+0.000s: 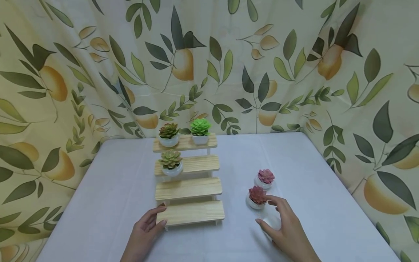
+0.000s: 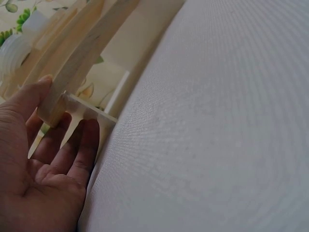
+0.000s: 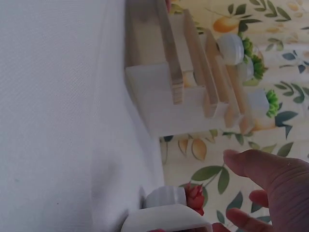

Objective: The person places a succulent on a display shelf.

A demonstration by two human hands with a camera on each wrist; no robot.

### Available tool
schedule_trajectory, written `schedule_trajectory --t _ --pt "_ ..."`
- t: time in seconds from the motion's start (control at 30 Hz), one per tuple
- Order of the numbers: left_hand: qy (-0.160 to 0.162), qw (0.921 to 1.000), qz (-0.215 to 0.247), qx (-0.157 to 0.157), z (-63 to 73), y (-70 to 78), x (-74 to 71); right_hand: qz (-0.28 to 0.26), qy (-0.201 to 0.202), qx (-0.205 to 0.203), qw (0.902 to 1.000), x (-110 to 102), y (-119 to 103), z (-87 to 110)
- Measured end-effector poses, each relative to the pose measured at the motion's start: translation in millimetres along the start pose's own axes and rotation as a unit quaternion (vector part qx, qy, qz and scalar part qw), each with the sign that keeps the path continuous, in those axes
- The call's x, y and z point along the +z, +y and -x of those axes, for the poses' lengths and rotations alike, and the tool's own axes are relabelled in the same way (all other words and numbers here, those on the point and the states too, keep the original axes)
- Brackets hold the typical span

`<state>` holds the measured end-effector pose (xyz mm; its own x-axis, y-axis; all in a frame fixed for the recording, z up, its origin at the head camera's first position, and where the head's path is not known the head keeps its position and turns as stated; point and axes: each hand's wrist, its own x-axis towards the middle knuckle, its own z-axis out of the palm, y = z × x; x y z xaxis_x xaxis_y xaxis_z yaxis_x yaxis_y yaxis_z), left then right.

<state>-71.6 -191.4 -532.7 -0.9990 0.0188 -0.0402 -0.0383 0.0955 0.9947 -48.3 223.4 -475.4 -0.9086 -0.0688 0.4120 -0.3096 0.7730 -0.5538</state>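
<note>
A tiered wooden display stand (image 1: 190,213) with several step-like boards stands on the white cloth. My left hand (image 1: 144,233) grips the left end of its lowest board, thumb on the upper side and fingers underneath, as the left wrist view shows. To the right, a dark red potted succulent (image 1: 256,195) stands just in front of a pink potted succulent (image 1: 266,177). My right hand (image 1: 288,227) hovers beside the dark red one, thumb and fingers spread apart. Whether its index fingertip touches the leaves, I cannot tell. Something white and rounded (image 1: 272,220) lies below this hand, mostly hidden.
On the stand's top board sit a reddish-green succulent (image 1: 168,134) and a bright green succulent (image 1: 200,131). A pale green succulent (image 1: 171,162) occupies the left of the second board. A fruit-patterned curtain (image 1: 222,72) hangs behind the table (image 1: 98,203).
</note>
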Motion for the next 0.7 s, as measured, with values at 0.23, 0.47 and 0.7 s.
schedule_trajectory --t 0.23,0.47,0.7 --pt "0.003 0.9999 -0.012 0.005 0.9 0.6 0.0 -0.043 -0.009 -0.027 0.9987 -0.1 6.8 19.8" --pt "0.008 0.9999 -0.007 0.004 0.8 0.2 -0.2 0.02 0.015 -0.03 0.9993 7.1 15.9 34.2" --pt "0.001 1.0 0.003 -0.003 0.7 1.1 1.1 0.014 0.044 -0.012 0.9989 14.9 24.7 48.2"
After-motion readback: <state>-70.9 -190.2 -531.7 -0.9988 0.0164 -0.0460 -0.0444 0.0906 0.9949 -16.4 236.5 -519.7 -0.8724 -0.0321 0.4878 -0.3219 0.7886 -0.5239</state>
